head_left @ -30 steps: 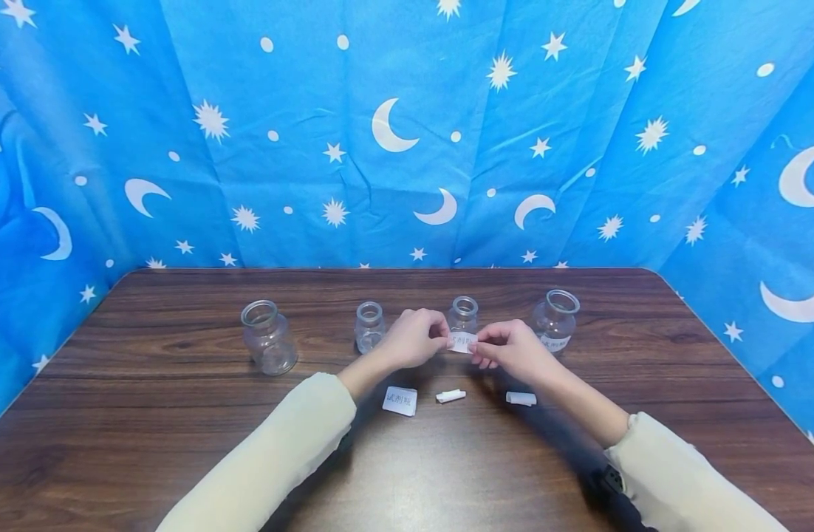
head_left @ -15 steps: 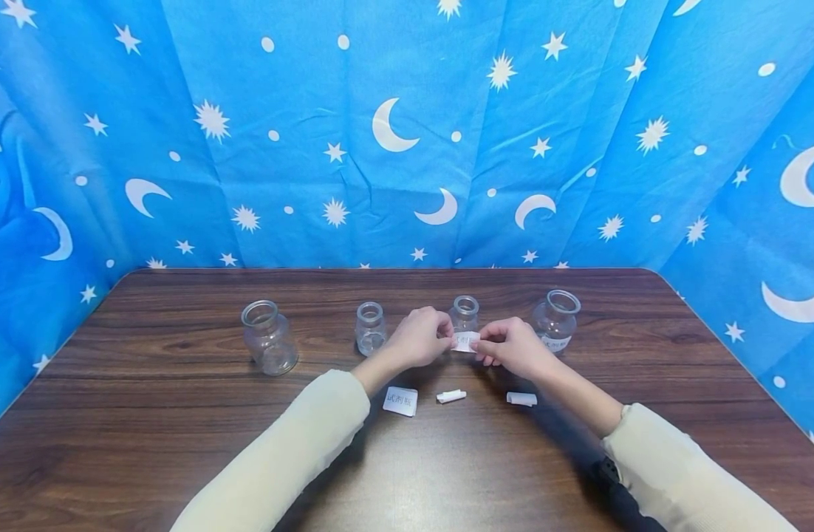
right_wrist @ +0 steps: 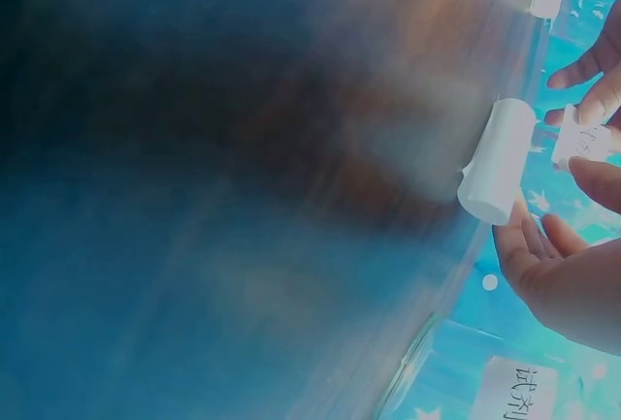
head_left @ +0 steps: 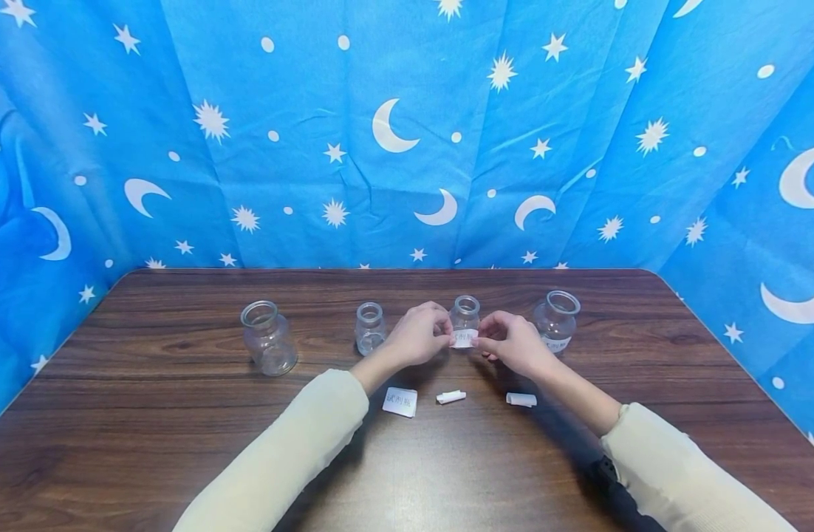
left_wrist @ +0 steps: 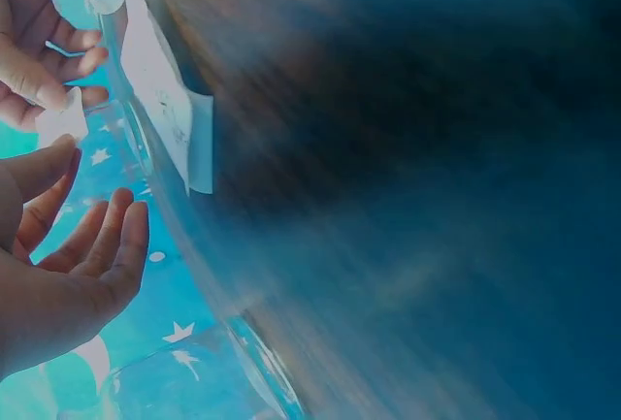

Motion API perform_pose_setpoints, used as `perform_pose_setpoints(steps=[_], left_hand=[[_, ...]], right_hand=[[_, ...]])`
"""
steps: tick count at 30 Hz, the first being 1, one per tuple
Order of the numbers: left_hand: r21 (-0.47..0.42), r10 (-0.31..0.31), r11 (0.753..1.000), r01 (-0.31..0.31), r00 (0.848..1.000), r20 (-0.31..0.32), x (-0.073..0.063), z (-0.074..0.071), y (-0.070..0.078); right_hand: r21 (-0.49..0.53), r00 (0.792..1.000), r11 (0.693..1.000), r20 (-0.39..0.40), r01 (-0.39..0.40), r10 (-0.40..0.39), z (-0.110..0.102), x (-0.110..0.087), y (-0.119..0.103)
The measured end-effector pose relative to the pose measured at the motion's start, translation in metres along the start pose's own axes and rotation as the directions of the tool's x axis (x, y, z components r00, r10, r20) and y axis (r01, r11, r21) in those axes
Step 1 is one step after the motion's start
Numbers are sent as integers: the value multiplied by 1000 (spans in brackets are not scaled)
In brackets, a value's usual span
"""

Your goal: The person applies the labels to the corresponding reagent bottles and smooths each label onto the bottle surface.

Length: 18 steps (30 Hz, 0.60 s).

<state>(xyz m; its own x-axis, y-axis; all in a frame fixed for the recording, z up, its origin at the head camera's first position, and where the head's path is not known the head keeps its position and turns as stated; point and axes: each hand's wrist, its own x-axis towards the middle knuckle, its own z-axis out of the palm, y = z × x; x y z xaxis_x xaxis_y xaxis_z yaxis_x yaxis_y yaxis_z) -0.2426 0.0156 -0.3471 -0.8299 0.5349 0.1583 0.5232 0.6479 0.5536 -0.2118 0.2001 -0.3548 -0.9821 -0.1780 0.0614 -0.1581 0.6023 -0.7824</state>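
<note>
A white paper label (head_left: 464,338) with handwritten characters lies against the front of a small glass jar (head_left: 466,310). My left hand (head_left: 416,336) pinches the label's left edge between thumb and forefinger. On the other edge, the thumb and fingertips of my right hand (head_left: 515,343) hold it. In the left wrist view the label (left_wrist: 62,124) spans from one thumb to the other. The right wrist view has the same label (right_wrist: 580,139), with the right hand's lower fingers (right_wrist: 543,255) off it.
Another small jar (head_left: 370,329) and a larger jar (head_left: 270,340) stand to the left. A labelled jar (head_left: 556,318) is close beside the right hand. Nearer me lie a flat label stack (head_left: 399,401) and two curled white paper pieces (head_left: 450,397) (head_left: 521,399).
The label has moved slightly away from me and up to the small jar's front, with both hands following. The other jars and papers stay put.
</note>
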Motion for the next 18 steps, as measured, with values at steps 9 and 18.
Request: perform_pose_setpoints(steps=[9, 18], left_hand=[[-15, -33, 999, 33, 999, -8, 2, 0, -4], [-66, -89, 994, 87, 996, -26, 3, -1, -5]], right_hand=[[42, 997, 996, 11, 73, -73, -1, 2, 7], [-40, 1000, 999, 7, 13, -13, -1, 1, 0]])
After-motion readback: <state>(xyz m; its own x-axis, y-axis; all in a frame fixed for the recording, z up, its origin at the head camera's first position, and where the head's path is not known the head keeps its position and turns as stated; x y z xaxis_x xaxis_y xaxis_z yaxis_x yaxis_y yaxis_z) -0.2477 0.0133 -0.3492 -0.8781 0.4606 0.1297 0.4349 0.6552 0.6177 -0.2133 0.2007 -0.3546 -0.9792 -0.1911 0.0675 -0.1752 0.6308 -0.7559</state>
